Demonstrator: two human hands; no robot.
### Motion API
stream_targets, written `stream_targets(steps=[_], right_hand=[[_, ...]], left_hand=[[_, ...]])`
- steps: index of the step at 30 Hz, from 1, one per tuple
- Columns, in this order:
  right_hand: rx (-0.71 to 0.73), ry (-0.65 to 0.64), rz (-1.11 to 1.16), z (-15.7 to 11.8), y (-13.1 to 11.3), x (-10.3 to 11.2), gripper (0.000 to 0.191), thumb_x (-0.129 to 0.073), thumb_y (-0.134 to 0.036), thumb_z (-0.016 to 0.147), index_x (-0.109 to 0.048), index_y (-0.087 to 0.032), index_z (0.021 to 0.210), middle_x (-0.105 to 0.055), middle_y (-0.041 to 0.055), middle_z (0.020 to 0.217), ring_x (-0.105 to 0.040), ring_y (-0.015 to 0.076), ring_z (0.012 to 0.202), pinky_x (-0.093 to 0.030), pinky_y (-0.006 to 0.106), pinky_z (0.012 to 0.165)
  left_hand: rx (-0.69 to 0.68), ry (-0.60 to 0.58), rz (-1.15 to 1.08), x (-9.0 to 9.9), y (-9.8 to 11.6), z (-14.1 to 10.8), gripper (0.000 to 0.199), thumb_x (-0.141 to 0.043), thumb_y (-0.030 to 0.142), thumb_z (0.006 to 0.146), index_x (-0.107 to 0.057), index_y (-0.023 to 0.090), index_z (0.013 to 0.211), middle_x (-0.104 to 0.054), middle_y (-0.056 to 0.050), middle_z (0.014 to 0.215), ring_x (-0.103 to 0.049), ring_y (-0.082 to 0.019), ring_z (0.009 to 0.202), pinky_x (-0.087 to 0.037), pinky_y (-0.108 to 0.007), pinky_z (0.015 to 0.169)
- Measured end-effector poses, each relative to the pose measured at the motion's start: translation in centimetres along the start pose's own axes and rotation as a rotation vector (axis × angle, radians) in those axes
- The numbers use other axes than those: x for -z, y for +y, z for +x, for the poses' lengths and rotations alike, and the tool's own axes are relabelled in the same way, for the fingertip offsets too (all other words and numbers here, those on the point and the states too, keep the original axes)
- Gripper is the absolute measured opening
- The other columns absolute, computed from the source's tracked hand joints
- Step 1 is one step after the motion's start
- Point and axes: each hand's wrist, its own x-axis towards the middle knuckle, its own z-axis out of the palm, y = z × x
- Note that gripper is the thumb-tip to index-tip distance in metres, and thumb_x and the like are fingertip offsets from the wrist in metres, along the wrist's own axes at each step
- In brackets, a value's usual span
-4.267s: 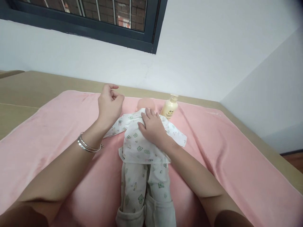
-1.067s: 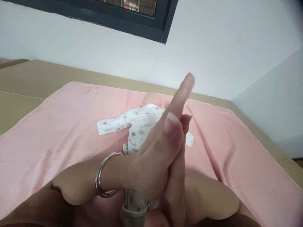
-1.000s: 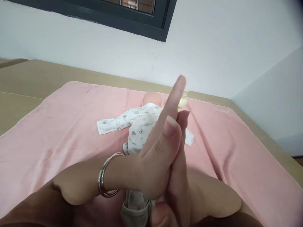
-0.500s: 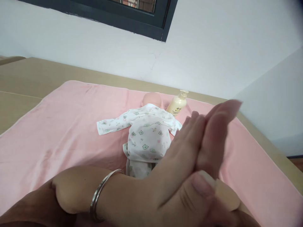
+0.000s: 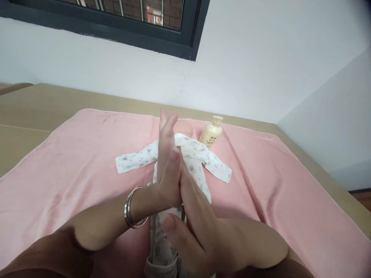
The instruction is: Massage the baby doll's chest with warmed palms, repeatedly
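My left hand (image 5: pixel 168 173), with silver bangles at the wrist, points upward with its fingers stretched out. Against its palm lies my right hand (image 5: pixel 199 224), flat, its thumb held apart. Nothing shows between the two palms. Behind and below them a baby doll (image 5: pixel 184 125) lies on its back or front, I cannot tell which, with its arms spread. It wears a white printed top (image 5: pixel 218 166) and matching trousers (image 5: pixel 162 247). My hands cover part of its head and body. A pale yellow pump bottle (image 5: pixel 212 133) lies tilted beside the doll's head.
A pink blanket (image 5: pixel 95 154) spreads under the doll and bottle, over a light wooden surface (image 5: pixel 66 96). White wall (image 5: pixel 246 69) rises behind and to the right, with a dark window frame (image 5: pixel 185 50) above.
My hands have moved left and shifted against each other. The left has slid farther forward, and the right hand now shows clearly. The doll's right-side sleeve has come into view.
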Motion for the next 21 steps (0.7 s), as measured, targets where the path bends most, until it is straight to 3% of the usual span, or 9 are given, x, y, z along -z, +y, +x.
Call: stream_targets(steps=[3, 5, 8, 10, 11, 13, 15, 17, 21], right_hand=[[0.013, 0.057, 0.062, 0.8, -0.3, 1.7, 0.061, -0.047, -0.04, 0.097, -0.03, -0.025, 0.154, -0.057, 0.0106, 0.142, -0.049, 0.0292, 0.138, -0.049, 0.051, 0.11], [-0.044, 0.055, 0.056, 1.6, 0.5, 2.7, 0.041, -0.041, -0.038, 0.101, -0.05, -0.026, 0.139, -0.07, 0.0068, 0.116, -0.066, 0.0238, 0.11, -0.057, 0.042, 0.091], [-0.209, 0.044, -0.098, 3.1, 3.4, 3.1, 0.034, -0.035, -0.035, 0.103, -0.066, -0.023, 0.105, -0.07, 0.0009, 0.08, -0.067, 0.0183, 0.077, -0.056, 0.034, 0.072], [-0.271, 0.035, -0.241, 4.1, 6.0, 2.4, 0.032, -0.035, -0.026, 0.1, -0.067, -0.021, 0.105, -0.073, 0.0044, 0.093, -0.069, 0.0218, 0.093, -0.057, 0.039, 0.084], [-0.259, 0.052, -0.303, 4.5, 7.3, 1.8, 0.034, -0.035, -0.02, 0.098, -0.067, -0.02, 0.111, -0.073, 0.0076, 0.111, -0.067, 0.0236, 0.111, -0.054, 0.042, 0.096], [-0.209, 0.075, -0.402, 5.1, 9.6, 0.6, 0.041, -0.035, -0.015, 0.095, -0.063, -0.016, 0.126, -0.061, 0.0121, 0.14, -0.051, 0.0247, 0.138, -0.042, 0.044, 0.116], [-0.171, 0.059, -0.462, 5.5, 11.4, 0.0, 0.048, -0.033, -0.013, 0.094, -0.058, -0.009, 0.135, -0.053, 0.0148, 0.149, -0.042, 0.0237, 0.145, -0.032, 0.042, 0.124], [-0.178, 0.048, -0.482, 5.8, 12.8, 0.2, 0.05, -0.033, -0.017, 0.096, -0.054, -0.006, 0.14, -0.05, 0.0161, 0.152, -0.04, 0.024, 0.147, -0.027, 0.042, 0.127], [-0.361, 0.081, -0.51, 6.2, 14.4, 1.5, 0.058, -0.037, -0.037, 0.1, -0.043, -0.005, 0.148, -0.039, 0.0199, 0.158, -0.033, 0.031, 0.15, -0.029, 0.051, 0.124]], left_hand=[[-0.074, 0.092, 0.046, 0.6, -1.6, 1.4, 0.047, -0.04, 0.058, 0.097, -0.05, 0.036, 0.138, -0.028, 0.006, 0.165, 0.004, -0.025, 0.158, -0.011, -0.044, 0.13], [-0.031, 0.137, 0.117, 1.1, -3.2, 2.1, 0.041, -0.04, 0.054, 0.098, -0.054, 0.035, 0.131, -0.024, 0.006, 0.166, 0.0, -0.023, 0.158, -0.012, -0.042, 0.129], [0.046, 0.131, 0.291, 2.2, -5.9, 2.8, 0.029, -0.047, 0.044, 0.098, -0.062, 0.03, 0.119, -0.018, 0.003, 0.168, -0.004, -0.022, 0.158, -0.012, -0.037, 0.128], [0.052, 0.123, 0.385, 3.1, -7.8, 3.1, 0.022, -0.051, 0.035, 0.096, -0.065, 0.025, 0.111, -0.027, -0.002, 0.165, -0.013, -0.022, 0.157, -0.015, -0.035, 0.127], [0.048, 0.113, 0.425, 3.5, -8.7, 3.4, 0.021, -0.051, 0.031, 0.096, -0.066, 0.024, 0.108, -0.036, -0.005, 0.16, -0.021, -0.022, 0.154, -0.018, -0.035, 0.127], [0.044, 0.062, 0.518, 4.3, -10.4, 4.0, 0.023, -0.045, 0.024, 0.095, -0.066, 0.024, 0.104, -0.054, -0.009, 0.142, -0.042, -0.021, 0.141, -0.028, -0.035, 0.123], [0.032, 0.011, 0.641, 4.9, -11.8, 4.5, 0.028, -0.039, 0.017, 0.093, -0.066, 0.022, 0.1, -0.063, -0.01, 0.12, -0.056, -0.022, 0.121, -0.039, -0.038, 0.114], [-0.02, -0.021, 0.764, 5.4, -12.9, 4.7, 0.032, -0.037, 0.01, 0.089, -0.066, 0.02, 0.098, -0.064, -0.009, 0.108, -0.059, -0.023, 0.108, -0.046, -0.041, 0.105], [-0.198, -0.04, 0.889, 6.0, -14.2, 4.3, 0.035, -0.036, 0.005, 0.086, -0.065, 0.018, 0.102, -0.062, -0.01, 0.109, -0.057, -0.023, 0.109, -0.048, -0.043, 0.101]])
